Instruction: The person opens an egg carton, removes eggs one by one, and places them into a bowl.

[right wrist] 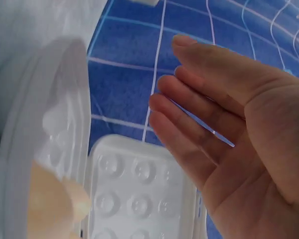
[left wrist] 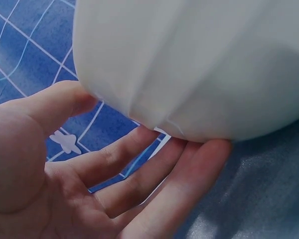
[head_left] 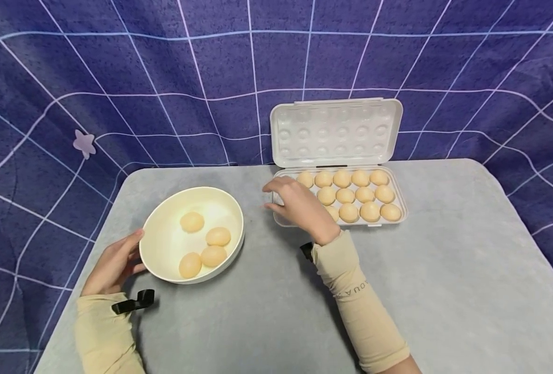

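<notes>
A cream bowl (head_left: 155, 244) with several tan eggs (head_left: 192, 222) inside stands on the left of the table. My left hand (head_left: 115, 262) rests at its left side, thumb near the rim and fingers lower down; the fingertips touch the outer wall of the bowl (left wrist: 189, 64) in the left wrist view. My right hand (head_left: 300, 202) hovers over the left end of a white egg carton (head_left: 400, 208), fingers loosely bent with nothing between them. Rows of eggs (head_left: 345, 195) sit in the carton. Its hinged lid (head_left: 337, 130) stands raised behind; the hand hides some left cells.
A grey table (head_left: 468, 259) bears the bowl and carton. Behind and beside it hangs a blue cloth (head_left: 164, 62) with a pale grid and star shapes. Both wrists wear black camera mounts, and the left mount (head_left: 133, 302) is close to the bowl.
</notes>
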The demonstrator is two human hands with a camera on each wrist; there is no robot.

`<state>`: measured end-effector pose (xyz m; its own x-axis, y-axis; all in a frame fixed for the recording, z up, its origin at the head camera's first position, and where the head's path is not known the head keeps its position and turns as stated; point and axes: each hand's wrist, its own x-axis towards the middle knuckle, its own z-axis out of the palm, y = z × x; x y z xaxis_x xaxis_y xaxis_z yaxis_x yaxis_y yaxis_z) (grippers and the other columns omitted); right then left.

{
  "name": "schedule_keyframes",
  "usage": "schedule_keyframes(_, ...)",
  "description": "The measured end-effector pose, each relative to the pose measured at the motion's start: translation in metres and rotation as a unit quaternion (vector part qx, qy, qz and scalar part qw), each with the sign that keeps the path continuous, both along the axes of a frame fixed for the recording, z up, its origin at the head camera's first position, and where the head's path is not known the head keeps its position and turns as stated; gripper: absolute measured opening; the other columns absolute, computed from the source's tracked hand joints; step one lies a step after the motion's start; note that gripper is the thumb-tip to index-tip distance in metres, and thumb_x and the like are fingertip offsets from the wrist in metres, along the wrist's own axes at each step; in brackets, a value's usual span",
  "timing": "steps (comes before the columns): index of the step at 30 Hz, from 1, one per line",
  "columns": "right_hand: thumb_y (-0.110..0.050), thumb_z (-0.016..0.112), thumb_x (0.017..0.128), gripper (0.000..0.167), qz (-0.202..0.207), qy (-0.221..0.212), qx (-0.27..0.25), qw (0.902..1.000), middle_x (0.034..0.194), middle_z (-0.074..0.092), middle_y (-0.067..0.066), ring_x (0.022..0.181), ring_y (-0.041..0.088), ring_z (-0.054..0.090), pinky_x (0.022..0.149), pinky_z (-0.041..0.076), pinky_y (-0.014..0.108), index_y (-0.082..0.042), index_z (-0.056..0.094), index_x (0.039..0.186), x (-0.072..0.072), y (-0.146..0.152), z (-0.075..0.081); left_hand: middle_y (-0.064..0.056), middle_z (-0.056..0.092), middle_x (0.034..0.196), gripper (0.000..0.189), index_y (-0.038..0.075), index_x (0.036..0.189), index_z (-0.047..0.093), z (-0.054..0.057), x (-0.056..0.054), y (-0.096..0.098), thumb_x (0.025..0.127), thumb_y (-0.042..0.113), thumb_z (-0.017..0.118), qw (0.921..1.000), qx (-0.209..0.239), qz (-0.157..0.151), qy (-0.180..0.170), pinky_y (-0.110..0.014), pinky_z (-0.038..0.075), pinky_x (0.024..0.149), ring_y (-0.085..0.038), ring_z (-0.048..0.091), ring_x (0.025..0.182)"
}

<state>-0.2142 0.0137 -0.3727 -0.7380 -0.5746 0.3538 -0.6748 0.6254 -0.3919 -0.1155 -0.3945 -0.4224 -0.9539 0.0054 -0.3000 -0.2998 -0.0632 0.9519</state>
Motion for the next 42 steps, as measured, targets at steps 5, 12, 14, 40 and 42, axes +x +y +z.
schedule_keyframes(5, -0.018, 0.076, 0.090, 0.033, -0.034, -0.030, 0.000, 0.9990, 0.121, 0.067, 0.009, 0.118, 0.025, 0.060, 0.104, 0.048, 0.036, -0.005, 0.068, 0.119, -0.009, 0.013, -0.001, 0.010, 0.074, 0.097, 0.019, 0.029, 0.104, 0.070, -0.001, 0.000, 0.001, 0.105, 0.028, 0.051, 1.0000, 0.007, 0.001, 0.002, -0.027, 0.061, 0.069, -0.005, 0.070, 0.087)
schedule_keyframes(12, -0.017, 0.075, 0.090, 0.037, -0.067, -0.059, -0.013, 0.9959, 0.129, 0.064, 0.012, 0.125, 0.029, 0.056, 0.109, 0.045, 0.040, -0.004, 0.065, 0.123, -0.021, 0.026, -0.004, 0.010, 0.074, 0.096, 0.018, 0.029, 0.103, 0.070, 0.001, 0.002, 0.002, 0.105, 0.029, 0.052, 0.9999, 0.004, 0.011, -0.001, -0.027, 0.061, 0.068, -0.005, 0.070, 0.086)
schedule_keyframes(14, -0.016, 0.075, 0.090, 0.038, -0.072, -0.064, -0.015, 0.9953, 0.130, 0.064, 0.013, 0.125, 0.030, 0.056, 0.108, 0.045, 0.041, -0.002, 0.064, 0.123, -0.024, 0.029, -0.006, 0.010, 0.073, 0.096, 0.017, 0.029, 0.103, 0.069, 0.002, 0.001, 0.002, 0.105, 0.030, 0.052, 0.9999, 0.001, 0.011, -0.003, -0.028, 0.061, 0.069, -0.005, 0.070, 0.086)
schedule_keyframes(40, 0.001, 0.067, 0.085, 0.046, -0.127, -0.090, -0.010, 0.9878, 0.140, 0.050, 0.022, 0.133, 0.039, 0.043, 0.109, 0.043, 0.048, 0.006, 0.058, 0.130, -0.037, 0.047, -0.035, 0.011, 0.073, 0.095, 0.014, 0.030, 0.104, 0.067, 0.003, 0.002, 0.002, 0.104, 0.032, 0.053, 0.9996, -0.016, 0.021, -0.011, -0.027, 0.061, 0.069, -0.004, 0.068, 0.087)
schedule_keyframes(42, 0.004, 0.066, 0.085, 0.043, -0.127, -0.074, -0.019, 0.9889, 0.135, 0.053, 0.022, 0.128, 0.038, 0.045, 0.107, 0.043, 0.047, 0.006, 0.059, 0.127, -0.038, 0.047, -0.037, 0.012, 0.072, 0.096, 0.013, 0.029, 0.107, 0.065, 0.003, 0.001, 0.002, 0.104, 0.033, 0.053, 0.9996, -0.020, 0.019, -0.011, -0.027, 0.061, 0.070, -0.003, 0.068, 0.088)
